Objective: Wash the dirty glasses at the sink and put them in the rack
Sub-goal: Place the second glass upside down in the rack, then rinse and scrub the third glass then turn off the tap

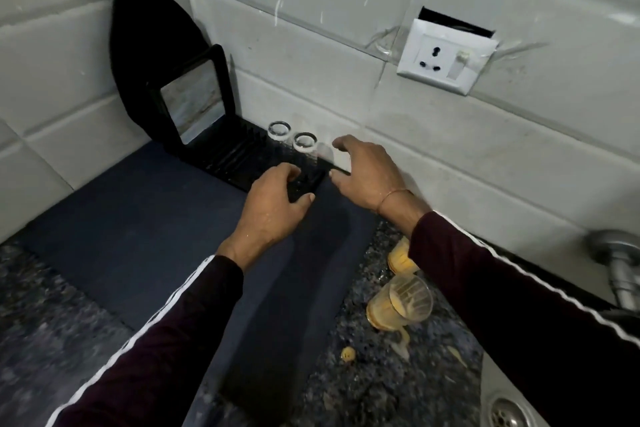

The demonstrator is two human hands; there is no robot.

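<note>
Seemingly, left grip (277,198) on rack (239,152) — right grip (363,166) spread

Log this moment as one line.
rack: two clean glasses | left hand: on rack edge | right hand: open | counter: two dirty glasses
</note>
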